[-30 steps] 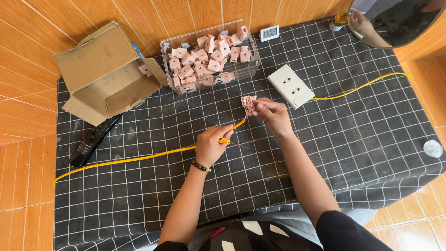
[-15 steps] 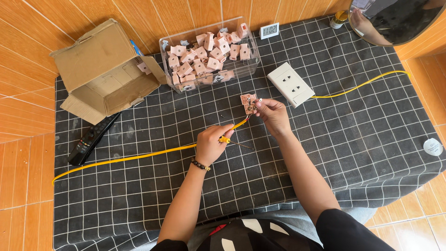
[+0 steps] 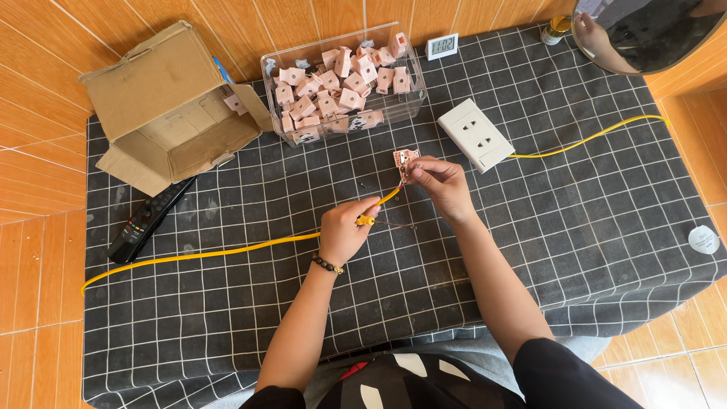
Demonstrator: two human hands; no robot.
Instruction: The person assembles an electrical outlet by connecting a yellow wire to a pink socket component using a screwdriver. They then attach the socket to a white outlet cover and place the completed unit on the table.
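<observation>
My left hand (image 3: pixel 344 229) pinches a yellow cable (image 3: pixel 197 254) near its stripped end, over a black grid-patterned cloth (image 3: pixel 606 197). My right hand (image 3: pixel 443 184) holds a small pink socket module (image 3: pixel 405 159) at the cable's tip, fingers closed around it. The cable trails away to the left across the cloth. A thin metal tool (image 3: pixel 395 225) lies on the cloth between the two hands.
A clear bin (image 3: pixel 344 121) of several pink modules stands at the back, an open cardboard box (image 3: pixel 163 106) to its left. A white socket plate (image 3: pixel 475 135) with another yellow wire (image 3: pixel 591 138), a black remote (image 3: pixel 148 220), a small digital clock (image 3: pixel 441 46) and a white disc (image 3: pixel 704 239) lie around.
Both hands have stayed almost in place; the pink module and cable tip have shifted only slightly between my fingers.
</observation>
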